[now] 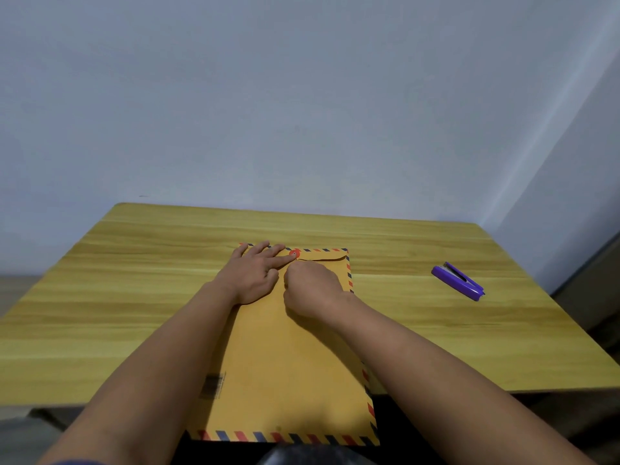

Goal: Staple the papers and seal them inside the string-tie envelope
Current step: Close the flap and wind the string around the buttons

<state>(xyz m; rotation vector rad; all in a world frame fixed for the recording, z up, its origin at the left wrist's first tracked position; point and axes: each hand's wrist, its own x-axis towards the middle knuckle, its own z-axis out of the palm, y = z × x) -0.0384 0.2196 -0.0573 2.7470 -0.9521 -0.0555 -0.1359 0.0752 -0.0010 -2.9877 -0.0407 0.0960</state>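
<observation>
A wooden desk (134, 297) with yellowish, streaked grain fills the lower half of the view, its far edge running along a plain pale blue-grey wall (302, 95). At the right, a second wall (577, 203) meets the first in a corner, where a soft band of lighter tone slants down toward the desk's far right corner. Past the desk's left edge, a strip of dull brownish floor (16, 290) shows. Below the near edge everything lies in dark shadow, too dim to make out.
</observation>
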